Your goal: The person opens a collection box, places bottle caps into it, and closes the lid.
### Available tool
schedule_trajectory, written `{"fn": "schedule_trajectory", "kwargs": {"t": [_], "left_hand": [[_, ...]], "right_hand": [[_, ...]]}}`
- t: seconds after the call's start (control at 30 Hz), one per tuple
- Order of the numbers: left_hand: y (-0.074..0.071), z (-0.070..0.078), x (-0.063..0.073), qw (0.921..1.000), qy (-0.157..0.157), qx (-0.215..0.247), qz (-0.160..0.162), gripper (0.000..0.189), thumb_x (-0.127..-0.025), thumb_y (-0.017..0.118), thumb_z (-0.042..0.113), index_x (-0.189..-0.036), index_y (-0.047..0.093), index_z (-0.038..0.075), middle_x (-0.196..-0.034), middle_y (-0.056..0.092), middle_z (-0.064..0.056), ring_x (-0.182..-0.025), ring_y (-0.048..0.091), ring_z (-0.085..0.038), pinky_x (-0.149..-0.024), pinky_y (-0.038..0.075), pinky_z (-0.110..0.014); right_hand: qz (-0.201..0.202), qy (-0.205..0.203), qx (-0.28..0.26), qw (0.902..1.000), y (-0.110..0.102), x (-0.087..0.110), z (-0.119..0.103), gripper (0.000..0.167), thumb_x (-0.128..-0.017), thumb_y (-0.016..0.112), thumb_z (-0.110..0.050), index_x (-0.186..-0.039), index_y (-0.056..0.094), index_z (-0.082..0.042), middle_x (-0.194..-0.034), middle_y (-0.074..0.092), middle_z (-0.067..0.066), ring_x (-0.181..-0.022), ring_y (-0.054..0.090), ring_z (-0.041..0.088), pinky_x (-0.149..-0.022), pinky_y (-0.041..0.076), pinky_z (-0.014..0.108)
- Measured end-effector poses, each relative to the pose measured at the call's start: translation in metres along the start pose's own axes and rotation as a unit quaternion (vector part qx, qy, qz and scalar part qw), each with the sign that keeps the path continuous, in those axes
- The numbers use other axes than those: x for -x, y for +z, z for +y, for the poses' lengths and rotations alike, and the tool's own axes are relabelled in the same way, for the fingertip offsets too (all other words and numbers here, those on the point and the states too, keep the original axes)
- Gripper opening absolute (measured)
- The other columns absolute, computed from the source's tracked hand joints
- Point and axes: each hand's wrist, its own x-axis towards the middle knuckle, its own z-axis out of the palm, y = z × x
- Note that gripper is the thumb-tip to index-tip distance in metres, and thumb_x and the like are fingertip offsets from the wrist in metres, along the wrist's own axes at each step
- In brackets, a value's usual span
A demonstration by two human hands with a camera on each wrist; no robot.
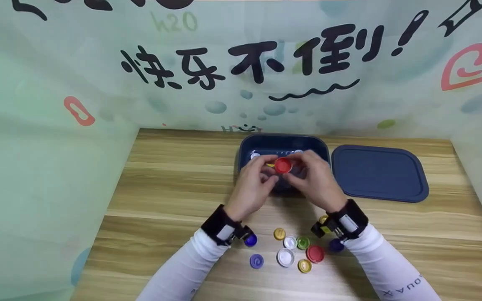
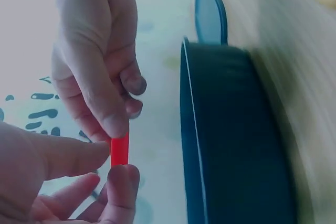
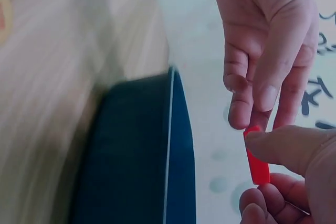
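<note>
a: what do the hands have?

b: the right hand (image 1: 316, 179) pinches a red cap (image 1: 283, 165) between thumb and fingers. the left hand (image 1: 252, 184) has its fingertips at the cap's other side; i cannot tell whether it pinches too or only touches.

a: and where is the cap?

b: up in the air, over the dark blue box (image 1: 285, 143).

a: what could go wrong from here?

b: it looks small and smooth, so i'd guess a slip. if the right thumb eased off while the left had just a light touch, it could drop into the box. an uneven tug might flick it past the rim.

a: how does it look?

b: bright red and round, with a raised edge about a sunken middle; the wrist views show it edge-on, as a narrow strip. a yellow bit (image 1: 270, 165) shows at its left, too small to identify.

a: farther out?

b: whitish caps (image 1: 255, 155) lie in the box. its lid (image 1: 379, 173) is flat on the wooden table (image 1: 174, 188) to the right. nearer the person are loose caps, including a green one (image 1: 303, 242) and a purple one (image 1: 256, 261).
</note>
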Motion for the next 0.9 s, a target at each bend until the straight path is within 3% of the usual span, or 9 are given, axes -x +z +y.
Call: {"fn": "schedule_trajectory", "kwargs": {"t": [0.13,0.3,0.5,0.7,0.9], "left_hand": [[0.016,0.002,-0.012,0.9991,0.0,0.038,-0.019,0.052,-0.095,0.072,-0.007,-0.144,0.058,0.002,-0.136,0.062,-0.015,-0.103,0.072,-0.02,-0.086,0.058,-0.022],[0.035,0.0,-0.024,0.9969,-0.004,0.064,-0.046,0.056,-0.096,0.071,-0.006,-0.148,0.053,0.0,-0.149,0.056,-0.017,-0.125,0.065,-0.027,-0.097,0.056,-0.025],[0.05,-0.004,-0.035,0.993,-0.03,0.085,-0.077,0.056,-0.099,0.069,-0.002,-0.151,0.049,0.001,-0.156,0.051,-0.016,-0.138,0.057,-0.026,-0.107,0.052,-0.031],[0.052,-0.008,-0.04,0.9926,-0.028,0.056,-0.104,0.06,-0.101,0.068,0.002,-0.156,0.045,0.002,-0.16,0.047,-0.019,-0.144,0.051,-0.031,-0.113,0.047,-0.03],[0.04,-0.011,-0.031,0.9971,0.001,0.027,-0.071,0.059,-0.099,0.069,0.0,-0.154,0.047,0.003,-0.153,0.053,-0.022,-0.131,0.062,-0.037,-0.109,0.052,-0.039]], "right_hand": [[0.019,0.04,0.014,0.9989,-0.011,-0.002,0.01,0.042,-0.091,0.083,-0.006,-0.129,0.068,-0.001,-0.108,0.064,0.013,-0.09,0.066,0.026,-0.076,0.055,0.037],[0.042,0.073,0.038,0.9957,-0.017,-0.004,0.025,0.041,-0.093,0.081,-0.006,-0.131,0.067,0.002,-0.112,0.066,0.018,-0.098,0.064,0.036,-0.081,0.051,0.041],[0.058,0.098,0.059,0.9917,-0.019,-0.004,0.04,0.042,-0.094,0.08,-0.009,-0.132,0.067,0.005,-0.11,0.068,0.022,-0.095,0.062,0.034,-0.079,0.049,0.041],[0.053,0.119,0.068,0.9892,-0.021,0.0,0.045,0.048,-0.096,0.077,-0.012,-0.138,0.063,0.006,-0.119,0.071,0.024,-0.105,0.064,0.039,-0.09,0.051,0.052],[0.052,0.103,0.063,0.9914,-0.022,0.007,0.038,0.046,-0.096,0.078,-0.012,-0.137,0.065,0.004,-0.118,0.069,0.023,-0.107,0.064,0.039,-0.092,0.052,0.053]]}}
